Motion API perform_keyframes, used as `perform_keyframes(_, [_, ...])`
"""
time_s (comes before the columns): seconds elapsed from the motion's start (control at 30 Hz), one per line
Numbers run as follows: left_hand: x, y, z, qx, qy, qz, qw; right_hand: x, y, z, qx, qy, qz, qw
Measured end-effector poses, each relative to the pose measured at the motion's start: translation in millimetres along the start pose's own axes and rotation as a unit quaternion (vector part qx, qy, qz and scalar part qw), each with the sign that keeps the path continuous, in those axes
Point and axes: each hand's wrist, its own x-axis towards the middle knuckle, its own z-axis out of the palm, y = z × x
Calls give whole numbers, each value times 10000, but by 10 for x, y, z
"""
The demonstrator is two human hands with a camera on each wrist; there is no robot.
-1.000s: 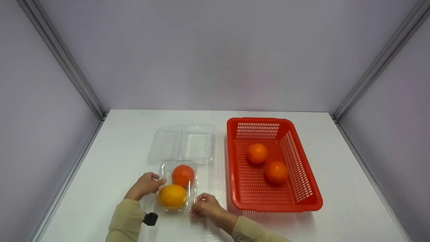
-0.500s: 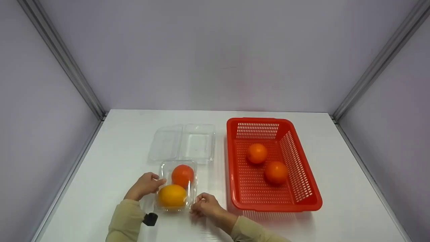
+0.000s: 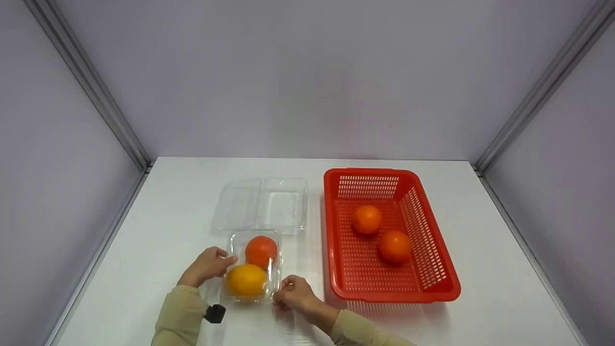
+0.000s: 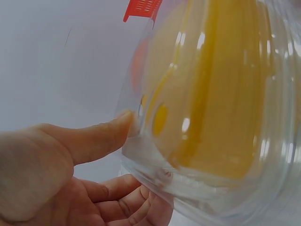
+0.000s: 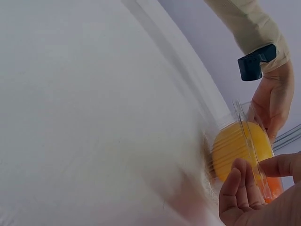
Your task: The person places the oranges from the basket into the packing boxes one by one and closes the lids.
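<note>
A clear plastic clamshell container (image 3: 239, 244) with its lid down over the fruit lies in the near left-centre of the table. Inside it, an orange-red round fruit (image 3: 261, 251) sits behind a yellow oval fruit (image 3: 246, 280). My left hand (image 3: 207, 264) grips the container's left side, with the thumb (image 4: 101, 141) against the clear wall in the left wrist view and the fingers curled below. At the near right corner, my right hand (image 3: 297, 294) pinches the rim between thumb and fingers, as the right wrist view shows. Parts of the right fingertips are hidden in the head view.
Behind it, a second clear clamshell (image 3: 282, 206) lies unfolded on the table. To the right stands a red perforated basket (image 3: 331, 240) with two oranges (image 3: 368, 219) in it. Pale walls (image 3: 307, 86) enclose the white table (image 3: 485, 230) at the back and sides.
</note>
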Motion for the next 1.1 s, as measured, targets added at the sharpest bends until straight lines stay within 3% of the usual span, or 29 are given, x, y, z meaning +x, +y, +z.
perform_keyframes(0.3, [4,-10,2,-160,-29,125,9998,-57,-89,-51,-859,-94,-412,9954])
perform_keyframes(0.47, [11,-15,2,-140,-23,110,9998,-85,-145,-88,-1636,-161,-794,9832])
perform_keyframes(0.57, [17,-18,5,-106,-24,88,9999,-108,-198,-115,-2321,-181,-968,9677])
perform_keyframes(0.73, [16,-12,7,-37,-34,76,10000,-156,-305,-158,-3492,-146,-1309,9277])
perform_keyframes(0.83, [12,-8,3,-15,-26,54,10000,-188,-356,-177,-3819,-159,-1492,9120])
perform_keyframes(1.0, [6,-4,-4,-93,-37,-10,9999,-212,-435,-230,-3791,-159,-1797,9076])
perform_keyframes(1.1, [6,-6,-7,-157,-54,15,9999,-213,-472,-270,-3583,-164,-1947,9129])
